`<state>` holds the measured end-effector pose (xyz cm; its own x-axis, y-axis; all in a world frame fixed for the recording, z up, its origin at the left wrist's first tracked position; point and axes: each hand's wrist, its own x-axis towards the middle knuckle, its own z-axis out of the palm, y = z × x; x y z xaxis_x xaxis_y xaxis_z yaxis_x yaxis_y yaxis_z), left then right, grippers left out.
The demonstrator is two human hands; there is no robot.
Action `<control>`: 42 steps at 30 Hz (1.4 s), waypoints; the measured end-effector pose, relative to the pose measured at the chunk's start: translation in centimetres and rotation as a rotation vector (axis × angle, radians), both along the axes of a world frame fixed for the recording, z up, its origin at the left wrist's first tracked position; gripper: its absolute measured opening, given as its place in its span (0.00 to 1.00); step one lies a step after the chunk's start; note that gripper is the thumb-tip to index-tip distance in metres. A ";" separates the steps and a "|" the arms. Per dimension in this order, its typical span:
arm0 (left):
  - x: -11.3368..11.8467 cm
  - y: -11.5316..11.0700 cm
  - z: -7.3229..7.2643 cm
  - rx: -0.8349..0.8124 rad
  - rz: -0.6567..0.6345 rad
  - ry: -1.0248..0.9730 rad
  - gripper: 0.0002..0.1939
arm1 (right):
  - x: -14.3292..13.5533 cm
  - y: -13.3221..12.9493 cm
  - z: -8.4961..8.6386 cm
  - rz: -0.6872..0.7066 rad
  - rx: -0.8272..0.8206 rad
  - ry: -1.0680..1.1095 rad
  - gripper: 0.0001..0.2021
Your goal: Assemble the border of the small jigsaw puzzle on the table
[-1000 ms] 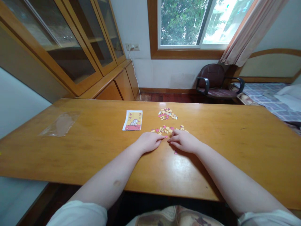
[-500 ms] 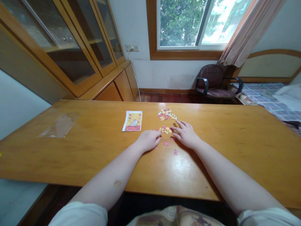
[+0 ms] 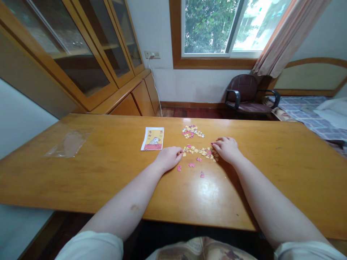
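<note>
My left hand [image 3: 170, 158] rests on the table with its fingers curled together, at the left end of a spread of yellow and pink jigsaw puzzle pieces [image 3: 193, 149]. Whatever its fingertips may hold is hidden. At the right end of that spread, my right hand [image 3: 227, 148] has its fingers bent in, with a small pink puzzle piece [image 3: 212, 144] at the thumb and fingertips. Nearer to me lie a few loose pink pieces, among them a pink piece [image 3: 192, 165] and a printed pink piece [image 3: 202, 174]. Behind the spread is a second pile of pieces [image 3: 192, 131].
A picture card [image 3: 153, 139] with a white animal on yellow and pink lies left of the pieces. Farther left is a clear plastic bag [image 3: 71, 144]. Beyond the wooden table [image 3: 108, 173] stand a glass-door cabinet [image 3: 104, 43] and an armchair [image 3: 245, 94].
My right hand has moved right and its spread fingers have closed in. Pieces now stretch farther right in the near row. My left hand has shifted slightly left, uncovering a pink piece.
</note>
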<state>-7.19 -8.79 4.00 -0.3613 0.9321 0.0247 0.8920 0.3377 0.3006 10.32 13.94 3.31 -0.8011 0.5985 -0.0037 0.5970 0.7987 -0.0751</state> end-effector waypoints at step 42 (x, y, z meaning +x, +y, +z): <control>3.8 -0.3 0.5 -0.049 -0.461 0.099 0.17 | 2.8 5.0 0.9 -0.034 -0.254 0.041 0.10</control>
